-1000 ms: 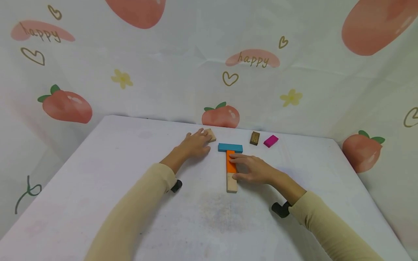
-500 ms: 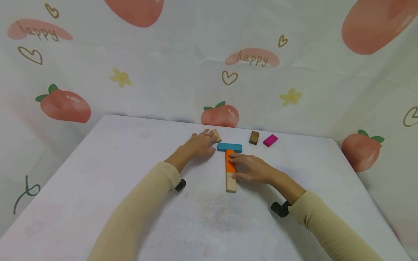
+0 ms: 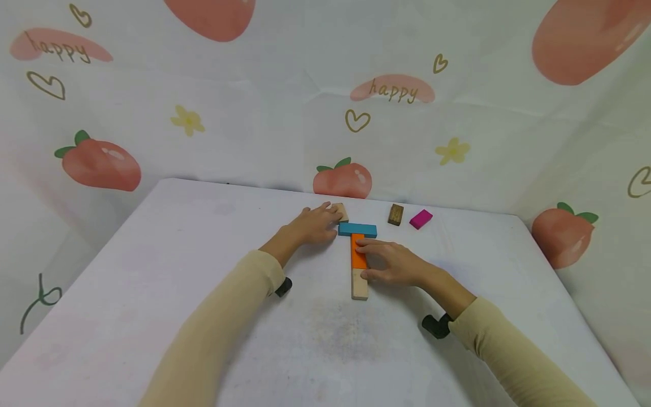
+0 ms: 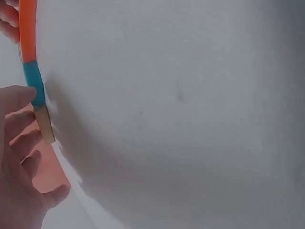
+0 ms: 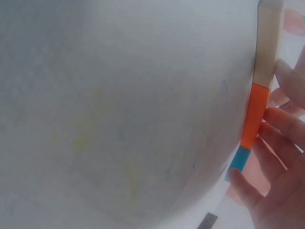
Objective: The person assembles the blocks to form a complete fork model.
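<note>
Near the back of the table my left hand [image 3: 313,224] lies with its fingertips on a pale wooden block [image 3: 343,212], its thumb close to the left end of a blue block [image 3: 358,230]. In the left wrist view that pale block [image 4: 45,125] sits right at the blue one. An orange block [image 3: 358,255] runs from the blue block toward me, and a second pale wooden block [image 3: 359,288] continues the line, making a T. My right hand [image 3: 394,263] rests beside this stem, fingertips on the orange block and thumb at the nearer pale one.
A dark brown block [image 3: 395,215] and a magenta block [image 3: 421,219] lie apart behind my right hand. The white table [image 3: 285,350] ends at a fruit-printed cloth [image 3: 285,130] hanging behind it.
My left hand has slid the far pale block to the right, up to the blue block's back edge. The right hand and the T of blocks have stayed in place.
</note>
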`<state>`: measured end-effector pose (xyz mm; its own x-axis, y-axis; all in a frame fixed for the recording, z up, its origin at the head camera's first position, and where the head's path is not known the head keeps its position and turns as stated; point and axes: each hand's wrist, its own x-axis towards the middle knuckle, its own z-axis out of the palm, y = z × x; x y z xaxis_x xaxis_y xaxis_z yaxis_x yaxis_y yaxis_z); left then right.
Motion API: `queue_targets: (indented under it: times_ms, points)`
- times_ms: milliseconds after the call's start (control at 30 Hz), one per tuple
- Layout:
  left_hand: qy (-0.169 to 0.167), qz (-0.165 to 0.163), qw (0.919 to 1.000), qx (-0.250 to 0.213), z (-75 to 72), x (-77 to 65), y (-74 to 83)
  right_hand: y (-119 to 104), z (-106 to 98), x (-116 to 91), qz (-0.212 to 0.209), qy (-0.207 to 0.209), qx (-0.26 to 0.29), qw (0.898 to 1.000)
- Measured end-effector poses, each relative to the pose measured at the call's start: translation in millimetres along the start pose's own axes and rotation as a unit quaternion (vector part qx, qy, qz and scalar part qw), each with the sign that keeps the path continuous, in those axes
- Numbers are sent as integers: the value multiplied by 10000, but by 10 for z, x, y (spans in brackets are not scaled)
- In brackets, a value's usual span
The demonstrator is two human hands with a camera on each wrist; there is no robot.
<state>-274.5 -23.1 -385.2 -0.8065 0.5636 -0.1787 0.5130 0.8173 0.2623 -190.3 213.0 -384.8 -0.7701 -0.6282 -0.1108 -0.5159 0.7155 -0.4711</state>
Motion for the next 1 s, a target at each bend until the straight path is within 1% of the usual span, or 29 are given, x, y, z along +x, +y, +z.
queue_targets:
  times_ms: [233,500,867,1000]
  points:
    - [-10,-5,10000,-51,10,26,-3,0,-5,6,-18,-21,26,10000]
    - [-55,12,9999,-93,4,27,-34,12,-9,12,35,-38,5,10000]
    - [-65,48,9999,-138,-6,3,-21,4,-15,5,101,-31,62,9999]
    - [-76,38,9999,-90,-1,4,-26,2,-12,4,89,-49,48,9999]
